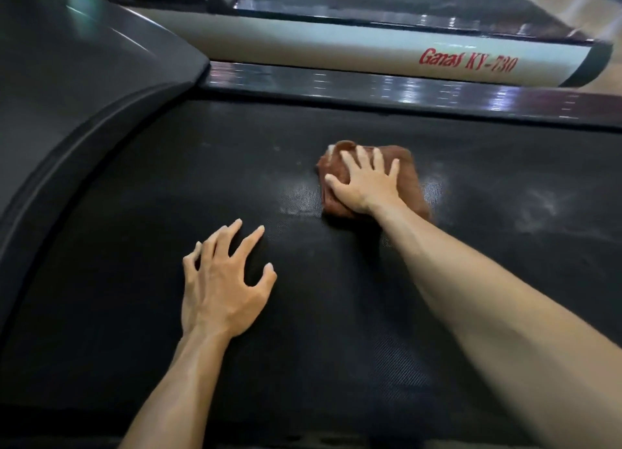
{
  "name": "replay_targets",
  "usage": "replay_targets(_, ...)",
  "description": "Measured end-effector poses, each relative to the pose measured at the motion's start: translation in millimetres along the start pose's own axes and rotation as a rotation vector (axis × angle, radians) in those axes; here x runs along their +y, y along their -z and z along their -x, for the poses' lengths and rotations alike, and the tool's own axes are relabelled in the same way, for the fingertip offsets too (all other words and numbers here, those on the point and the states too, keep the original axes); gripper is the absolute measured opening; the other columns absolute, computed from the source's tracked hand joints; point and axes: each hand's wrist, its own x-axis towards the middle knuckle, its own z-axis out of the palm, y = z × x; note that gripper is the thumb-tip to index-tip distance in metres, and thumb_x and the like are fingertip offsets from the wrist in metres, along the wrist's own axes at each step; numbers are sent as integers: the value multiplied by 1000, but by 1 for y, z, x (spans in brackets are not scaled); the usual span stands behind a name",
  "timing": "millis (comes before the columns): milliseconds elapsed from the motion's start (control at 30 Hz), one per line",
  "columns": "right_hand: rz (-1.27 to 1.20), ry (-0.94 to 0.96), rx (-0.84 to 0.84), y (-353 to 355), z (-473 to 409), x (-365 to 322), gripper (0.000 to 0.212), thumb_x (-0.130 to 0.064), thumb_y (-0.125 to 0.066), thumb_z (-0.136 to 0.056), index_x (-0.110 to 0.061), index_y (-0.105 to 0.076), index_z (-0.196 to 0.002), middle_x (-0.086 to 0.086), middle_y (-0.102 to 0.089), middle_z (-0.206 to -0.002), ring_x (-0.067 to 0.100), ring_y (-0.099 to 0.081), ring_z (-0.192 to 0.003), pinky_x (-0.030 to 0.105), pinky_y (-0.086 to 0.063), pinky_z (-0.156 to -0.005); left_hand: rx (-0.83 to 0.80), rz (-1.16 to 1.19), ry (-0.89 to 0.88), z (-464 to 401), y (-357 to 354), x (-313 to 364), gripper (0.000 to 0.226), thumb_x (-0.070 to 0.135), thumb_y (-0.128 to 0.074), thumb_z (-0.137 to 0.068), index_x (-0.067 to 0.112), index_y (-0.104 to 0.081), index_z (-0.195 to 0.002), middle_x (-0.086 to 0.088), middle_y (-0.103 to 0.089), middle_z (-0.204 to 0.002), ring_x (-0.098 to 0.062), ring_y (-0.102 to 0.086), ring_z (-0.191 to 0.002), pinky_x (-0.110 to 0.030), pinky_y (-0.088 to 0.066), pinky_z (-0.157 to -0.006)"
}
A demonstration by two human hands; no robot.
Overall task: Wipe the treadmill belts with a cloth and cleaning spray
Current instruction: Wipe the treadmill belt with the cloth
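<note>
Brown cloth (372, 179) lies flat under right hand (365, 182).

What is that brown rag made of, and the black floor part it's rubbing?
The brown cloth looks like soft woven fabric, perhaps microfibre: it folds and bunches under the right hand. The treadmill belt looks like matte black rubber or PVC, with a fine woven-looking texture that shines where damp.

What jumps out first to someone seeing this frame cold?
The brown cloth in mid-frame, pressed flat onto the black treadmill belt by the right hand, with shiny patches on the belt on either side of it. Next, the left hand braced with spread fingers on the belt nearer the camera, and the red lettering on the pale side rail at upper right.
</note>
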Motion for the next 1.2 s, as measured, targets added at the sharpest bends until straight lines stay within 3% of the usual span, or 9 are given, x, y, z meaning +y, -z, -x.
replay_targets(100, 46, 369, -27, -3, 35, 15, 79, -81, -25, -93, -45, -15, -163, -10, -5, -174, 22, 5, -160, 58, 6, -126, -3, -28, 2, -1, -1, 1, 64, 60, -43, -93, 45, -34, -154, 11, -26, -164, -13, -21, -150, -44, -18, -123)
replay_targets(167, 40, 428, -23, -9, 61, 39, 87, -87, -17, -84, -48, -18, -161, -13, -9, -173, 19, 1, -160, 55, 2, -127, -6, -49, 0, -1, -2, 0, 64, 60, -42, -93, 45, -33, -155, 9, -27, -164, -15, -24, -149, -45, -21, -121)
replay_targets(300, -2, -74, 47, -5, 39, 53, 83, -82, -26, -91, -41, -19, -163, -3, -8, -174, 29, -1, -160, 61, 2, -125, -5, -85, -6, 0, -4, 0, 64, 60, -39, -93, 45, -32, -155, 8, -27, -164, -17, -25, -148, -46, -23, -120)
replay_targets(367, -53, -206, 21, 3, 11, 36, 83, -79, -28, -93, -37, -17, -165, 1, -4, -174, 34, 3, -159, 66, 5, -123, 0, -90, -5, -1, -5, 1, 64, 61, -39, -92, 45, -33, -154, 9, -27, -163, -17, -25, -147, -46, -23, -120)
replay_targets(567, 79, 482, -74, -5, 24, -11, 78, -80, -27, -92, -48, -15, -162, -11, -3, -174, 21, 6, -160, 58, 8, -125, 1, -83, -12, -3, -5, -2, 64, 60, -44, -91, 43, -38, -153, 8, -30, -162, -19, -30, -145, -47, -26, -117)
replay_targets(667, 54, 623, -39, -14, 69, 14, 83, -85, -20, -84, -51, -18, -160, -16, -7, -172, 15, 3, -160, 52, 6, -128, 0, -77, -14, -3, -5, -2, 64, 59, -45, -92, 42, -37, -153, 7, -29, -162, -20, -29, -146, -47, -26, -117)
replay_targets(933, -20, -20, 14, -1, -9, 16, 76, -77, -25, -96, -43, -16, -163, -3, -4, -175, 28, 4, -160, 64, 9, -123, 21, -59, -21, -4, -7, -3, 64, 64, -36, -90, 44, -41, -151, 9, -31, -161, -19, -31, -144, -47, -26, -118)
replay_targets(1100, -20, 59, 63, -8, 7, -9, 85, -80, -22, -94, -33, -16, -165, 7, 5, -174, 27, 15, -159, 68, 18, -118, 23, -46, -20, -4, -5, -3, 69, 67, -33, -86, 45, -40, -150, 11, -31, -160, -17, -31, -144, -45, -27, -117)
replay_targets(1200, -27, 47, 177, -10, 35, 1, 88, -80, -28, -92, -22, -28, -158, 14, -14, -165, 31, -4, -156, 67, 12, -120, 19, -57, -19, -5, -6, -4, 72, 68, -29, -84, 45, -39, -151, 10, -30, -161, -17, -31, -144, -45, -28, -117)
